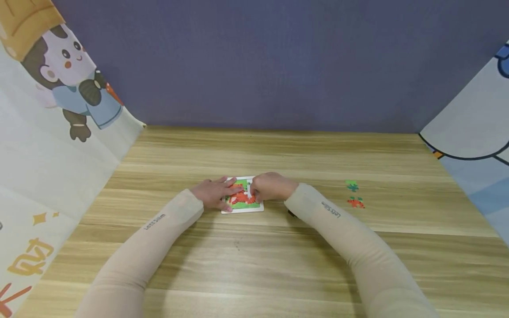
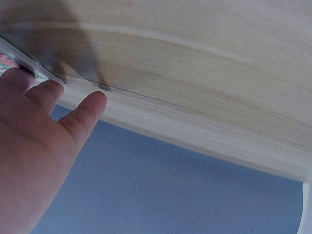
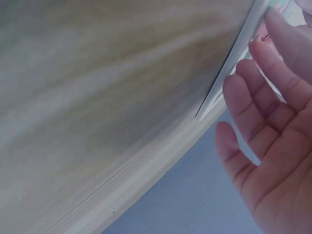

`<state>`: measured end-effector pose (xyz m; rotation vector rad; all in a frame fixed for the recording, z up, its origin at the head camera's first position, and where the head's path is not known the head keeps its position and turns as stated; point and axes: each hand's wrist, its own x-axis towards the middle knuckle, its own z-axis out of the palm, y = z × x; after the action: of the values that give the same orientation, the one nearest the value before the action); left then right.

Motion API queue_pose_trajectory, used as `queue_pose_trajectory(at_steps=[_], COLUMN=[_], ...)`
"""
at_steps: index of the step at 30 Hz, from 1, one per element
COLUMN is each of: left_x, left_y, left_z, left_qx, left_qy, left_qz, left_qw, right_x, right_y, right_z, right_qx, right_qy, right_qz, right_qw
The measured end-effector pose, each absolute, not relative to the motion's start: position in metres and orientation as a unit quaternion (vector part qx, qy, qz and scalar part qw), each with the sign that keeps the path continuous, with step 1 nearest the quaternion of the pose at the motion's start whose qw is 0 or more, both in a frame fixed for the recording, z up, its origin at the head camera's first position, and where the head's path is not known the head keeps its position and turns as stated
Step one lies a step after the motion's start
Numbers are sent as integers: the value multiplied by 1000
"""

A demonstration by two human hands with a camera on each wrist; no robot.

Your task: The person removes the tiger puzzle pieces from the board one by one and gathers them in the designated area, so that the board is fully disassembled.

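A small jigsaw puzzle (image 1: 240, 206) with a white-bordered tray lies on the table, showing an orange animal on green and a bare white strip at its upper right. My left hand (image 1: 214, 193) lies over its left side, fingers spread and touching the tray and picture; in the left wrist view, fingertips of the left hand (image 2: 36, 131) reach its edge. Bent over the right side, my right hand (image 1: 272, 186) pinches a puzzle piece mostly hidden by the fingers. The right wrist view shows the right hand's (image 3: 278, 122) curled fingers close to the tray's edge (image 3: 229, 66).
Two loose puzzle pieces lie to the right, a green one (image 1: 352, 185) and an orange one (image 1: 355, 202). A dark object (image 1: 292, 213) peeks out beneath the right sleeve. Behind the wooden table (image 1: 254, 265) stands a blue-grey panel (image 1: 278, 66), with printed cloths at both sides.
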<state>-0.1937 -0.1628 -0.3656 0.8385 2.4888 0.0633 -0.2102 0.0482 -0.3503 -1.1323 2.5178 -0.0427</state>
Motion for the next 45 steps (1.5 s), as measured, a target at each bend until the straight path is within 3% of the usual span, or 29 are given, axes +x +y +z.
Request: queue_pose_trajectory(at_steps=[9, 24, 45], left_x=[-193, -194, -194], left_y=[-163, -162, -162], left_z=[-365, -366, -366], left_qx=[311, 311, 305], left_qy=[915, 916, 917], left_qz=[28, 23, 30], left_qw=[255, 252, 255], right_x=[-211, -206, -202], right_y=[49, 59, 72], right_z=[-349, -351, -358], right_qx=[-376, -330, -272], right_qy=[903, 857, 862], right_qz=[-54, -295, -347], right_qw=[200, 263, 250])
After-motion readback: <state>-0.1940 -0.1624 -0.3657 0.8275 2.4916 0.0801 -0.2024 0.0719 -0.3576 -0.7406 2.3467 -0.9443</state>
